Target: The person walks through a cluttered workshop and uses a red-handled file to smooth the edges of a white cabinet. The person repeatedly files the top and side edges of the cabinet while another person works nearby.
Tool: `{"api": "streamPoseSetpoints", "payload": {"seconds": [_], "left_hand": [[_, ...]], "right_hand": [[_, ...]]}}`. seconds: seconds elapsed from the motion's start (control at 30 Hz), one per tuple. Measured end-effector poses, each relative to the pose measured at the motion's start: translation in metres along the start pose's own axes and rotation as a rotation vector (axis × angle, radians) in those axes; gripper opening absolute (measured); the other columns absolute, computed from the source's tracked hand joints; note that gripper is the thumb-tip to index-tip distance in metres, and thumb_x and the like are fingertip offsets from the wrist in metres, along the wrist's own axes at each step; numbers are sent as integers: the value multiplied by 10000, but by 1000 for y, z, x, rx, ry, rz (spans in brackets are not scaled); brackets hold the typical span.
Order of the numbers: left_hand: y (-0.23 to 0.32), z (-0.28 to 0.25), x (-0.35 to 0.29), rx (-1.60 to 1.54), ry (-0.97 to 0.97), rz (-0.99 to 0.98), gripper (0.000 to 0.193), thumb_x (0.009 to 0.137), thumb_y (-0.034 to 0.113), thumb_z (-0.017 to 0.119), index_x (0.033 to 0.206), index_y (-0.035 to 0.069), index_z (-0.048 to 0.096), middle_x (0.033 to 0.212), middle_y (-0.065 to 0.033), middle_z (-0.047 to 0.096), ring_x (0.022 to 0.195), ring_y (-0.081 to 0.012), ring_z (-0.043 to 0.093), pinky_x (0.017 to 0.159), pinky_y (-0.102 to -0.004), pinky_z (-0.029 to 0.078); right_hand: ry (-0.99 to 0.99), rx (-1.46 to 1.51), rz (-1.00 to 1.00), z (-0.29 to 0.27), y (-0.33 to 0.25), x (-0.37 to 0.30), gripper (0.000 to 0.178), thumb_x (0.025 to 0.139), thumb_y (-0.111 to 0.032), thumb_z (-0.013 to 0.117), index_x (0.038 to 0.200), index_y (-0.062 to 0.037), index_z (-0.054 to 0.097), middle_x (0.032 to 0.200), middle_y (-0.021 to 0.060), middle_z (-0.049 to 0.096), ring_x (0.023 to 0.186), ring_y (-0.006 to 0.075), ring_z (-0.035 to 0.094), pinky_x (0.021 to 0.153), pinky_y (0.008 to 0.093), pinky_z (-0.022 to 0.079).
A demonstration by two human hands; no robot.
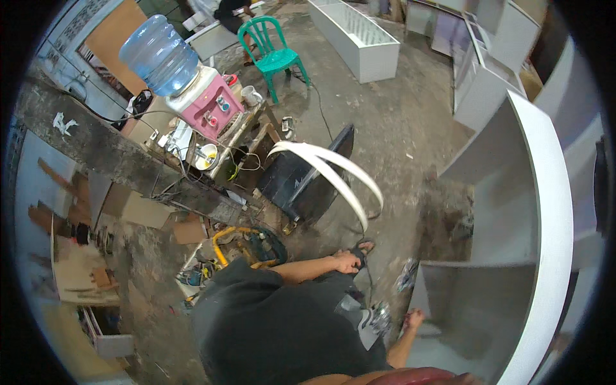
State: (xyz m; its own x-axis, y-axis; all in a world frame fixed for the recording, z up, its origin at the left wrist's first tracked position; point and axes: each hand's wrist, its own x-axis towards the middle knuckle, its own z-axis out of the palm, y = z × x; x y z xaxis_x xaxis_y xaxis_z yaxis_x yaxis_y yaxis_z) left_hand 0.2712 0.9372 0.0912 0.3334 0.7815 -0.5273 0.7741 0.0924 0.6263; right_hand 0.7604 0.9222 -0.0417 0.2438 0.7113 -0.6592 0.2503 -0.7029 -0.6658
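Observation:
My left hand (pixel 347 262) is in front of my lap, its fingers curled beside a dark object and my foot (pixel 366 246). What it grips, if anything, is hidden. A long white strip (pixel 340 168) bends in a loop over the floor, one end coming down close to that foot. Lower right, my right hand (pixel 413 318) is closed next to the inner side of a white cabinet carcass (pixel 552 192); anything in its fingers is too small to make out. Crumpled clear plastic (pixel 380 319) lies between my leg and the cabinet.
A black panel-like object (pixel 305 176) rests on the floor ahead. Left of me sits a crate of tools (pixel 192 276) with a yellow hose. Farther off stand a pink water dispenser (pixel 208 109), a green chair (pixel 273 54), a long white box (pixel 359 38) and another person (pixel 230 16).

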Motion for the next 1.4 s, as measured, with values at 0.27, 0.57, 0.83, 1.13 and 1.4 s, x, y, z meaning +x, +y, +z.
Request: {"api": "streamPoseSetpoints", "payload": {"seconds": [0.27, 0.57, 0.83, 1.13, 1.4], "left_hand": [[36, -135, 168, 212, -15, 59, 457, 829, 380, 635, 1152, 58, 665, 1204, -184, 647, 1136, -373, 603, 964, -490, 467], [-33, -186, 322, -648, 479, -332, 475, 919, 433, 602, 1225, 70, 622, 1174, -186, 662, 1108, -364, 625, 940, -439, 495], [-82, -365, 446, -635, 491, -713, 461, 882, 384, 644, 1212, 63, 645, 1164, -185, 682, 1093, -365, 635, 950, -415, 498], [-131, -658, 594, -636, 653, -551, 435, 867, 374, 660, 1184, 76, 664, 1114, -161, 700, 1042, -342, 660, 901, -418, 514], [-298, -855, 759, -808, 717, -683, 451, 842, 383, 678, 1211, 124, 683, 991, -162, 720, 928, -312, 685, 839, -436, 529]], "right_hand": [[-145, 4, -362, 27, -292, 187, 241, 958, -224, 585, 1119, -44, 572, 827, 55, 597, 608, 133, 555, 509, 279, 468], [-290, -226, 138, 166, -394, 264, 274, 928, -229, 611, 1125, -40, 580, 807, 55, 612, 608, 128, 549, 508, 298, 484], [-347, -264, 61, 188, -603, 464, 266, 922, -221, 616, 1112, -38, 584, 800, 58, 613, 604, 130, 548, 507, 294, 474], [-287, -145, -401, 283, -965, 677, 256, 916, -213, 622, 1098, -35, 590, 792, 62, 614, 599, 133, 548, 506, 289, 464], [-437, -349, -136, 440, -1061, 784, 248, 910, -205, 627, 1085, -33, 594, 785, 65, 615, 594, 135, 548, 506, 285, 454]]}}
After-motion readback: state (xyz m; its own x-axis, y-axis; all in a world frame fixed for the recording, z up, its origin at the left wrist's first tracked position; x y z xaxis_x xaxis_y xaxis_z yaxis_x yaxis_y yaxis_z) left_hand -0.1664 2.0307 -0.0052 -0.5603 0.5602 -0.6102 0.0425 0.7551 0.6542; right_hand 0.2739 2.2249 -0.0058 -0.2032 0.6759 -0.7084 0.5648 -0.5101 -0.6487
